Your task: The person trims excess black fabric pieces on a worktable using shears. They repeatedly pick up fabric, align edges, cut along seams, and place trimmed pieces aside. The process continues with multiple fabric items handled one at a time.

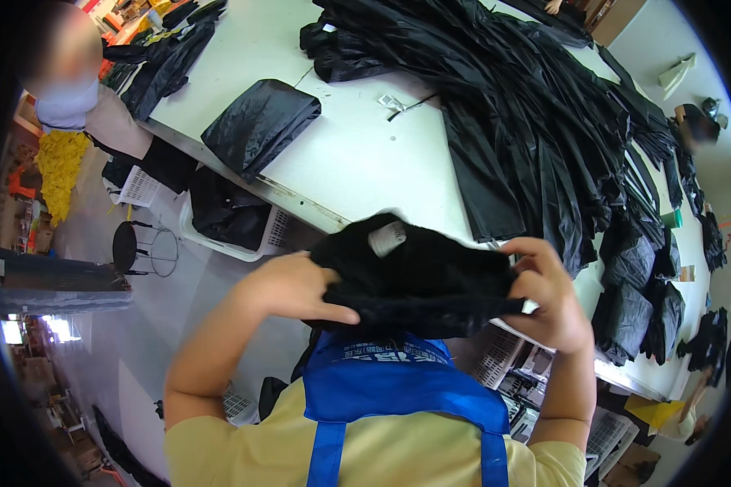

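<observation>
I see both hands raised in front of the chest, holding one black garment [418, 280] between them, just over the near edge of the white cutting table [357, 154]. My left hand [288, 288] grips the bundle's left side with the forefinger stretched along its lower fold; my right hand [548, 296] is curled tightly around the right end, fingers wrapped over the top. Both are closed on the cloth, neither spread. A small white label [387, 238] shows on the upper face of the garment, towards its left.

Beyond the garment, on the table, a long heap of black garments [536, 122] runs away to the right, and a separate folded black piece [260, 122] lies nearer the table's left edge. A white basket [272, 231] with dark cloth in it stands on the floor below the table's left edge. A blue apron [390, 381] hangs under the bundle.

To handle this well, I judge the grip should stay even on both ends so the soft cloth does not sag in the middle, with the label kept uppermost as a guide to which side faces up. The fabric looks limp and will slip if either hand loosens.
</observation>
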Tool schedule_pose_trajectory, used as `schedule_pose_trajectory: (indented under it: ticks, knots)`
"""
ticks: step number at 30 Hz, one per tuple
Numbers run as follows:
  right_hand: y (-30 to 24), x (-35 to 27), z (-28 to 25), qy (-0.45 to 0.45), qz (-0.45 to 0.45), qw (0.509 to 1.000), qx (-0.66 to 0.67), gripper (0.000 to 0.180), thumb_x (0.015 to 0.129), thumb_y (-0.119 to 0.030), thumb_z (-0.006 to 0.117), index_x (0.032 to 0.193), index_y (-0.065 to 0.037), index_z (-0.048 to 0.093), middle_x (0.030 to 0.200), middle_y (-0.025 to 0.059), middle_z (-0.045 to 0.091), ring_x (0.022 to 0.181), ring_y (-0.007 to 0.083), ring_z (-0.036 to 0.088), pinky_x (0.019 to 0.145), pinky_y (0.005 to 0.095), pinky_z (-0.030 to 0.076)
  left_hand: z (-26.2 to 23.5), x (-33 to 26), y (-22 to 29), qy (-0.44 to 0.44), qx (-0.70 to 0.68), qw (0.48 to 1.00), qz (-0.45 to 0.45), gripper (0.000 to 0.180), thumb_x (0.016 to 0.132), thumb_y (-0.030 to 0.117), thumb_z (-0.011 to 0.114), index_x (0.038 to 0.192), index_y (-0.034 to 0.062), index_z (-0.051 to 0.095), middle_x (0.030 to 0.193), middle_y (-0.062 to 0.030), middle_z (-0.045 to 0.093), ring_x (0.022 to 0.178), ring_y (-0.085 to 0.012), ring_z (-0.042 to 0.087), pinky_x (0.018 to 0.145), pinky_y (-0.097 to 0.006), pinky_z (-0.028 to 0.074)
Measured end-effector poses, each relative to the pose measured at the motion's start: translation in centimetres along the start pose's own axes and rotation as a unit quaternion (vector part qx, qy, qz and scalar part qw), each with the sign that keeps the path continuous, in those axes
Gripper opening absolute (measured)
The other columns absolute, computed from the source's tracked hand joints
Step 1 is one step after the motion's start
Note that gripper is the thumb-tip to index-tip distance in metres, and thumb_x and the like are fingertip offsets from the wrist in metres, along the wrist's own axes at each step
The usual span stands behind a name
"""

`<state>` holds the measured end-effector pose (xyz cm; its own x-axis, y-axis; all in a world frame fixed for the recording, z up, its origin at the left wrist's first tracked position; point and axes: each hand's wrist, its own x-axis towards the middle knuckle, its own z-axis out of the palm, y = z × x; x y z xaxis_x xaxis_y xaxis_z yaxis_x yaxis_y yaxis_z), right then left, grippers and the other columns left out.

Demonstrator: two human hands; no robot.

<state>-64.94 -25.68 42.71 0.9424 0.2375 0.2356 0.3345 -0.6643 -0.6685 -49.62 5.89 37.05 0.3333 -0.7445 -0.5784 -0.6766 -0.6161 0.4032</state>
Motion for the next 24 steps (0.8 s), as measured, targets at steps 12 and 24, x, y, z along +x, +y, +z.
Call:
schedule_pose_trajectory:
  ticks: [12,24]
  knots:
    - [-0.3,-3.5,-1.9,0.049,0.076,0.994,-0.055,0.039,0.055,-0.013,0.088,0.067,0.001,0.054,0.117,0.0171,0.058,0.082,0.0247,0.060,0.069,0.0325,0.051,-2.5,-5.4,2.1,0.472,0.132,0.871,0.030,0.033,0.067,0.009,0.079,0.097,0.0053,0.066,0.098,-0.0114,0.061,0.076,-0.0259,0.055,0.073,-0.037,0.043]
    - [-4.5,-3.8,0.3,0.125,0.000,0.991,-0.050,0.031,0.072,0.003,0.072,0.073,-0.004,0.042,0.089,0.0159,0.070,0.068,0.0253,0.066,0.057,0.0289,0.050,-4.2,-5.5,-0.1,0.530,0.204,0.823,-0.013,0.043,0.062,0.014,0.082,0.095,0.0072,0.055,0.101,-0.0082,0.058,0.107,-0.0327,0.051,0.091,-0.045,0.038]
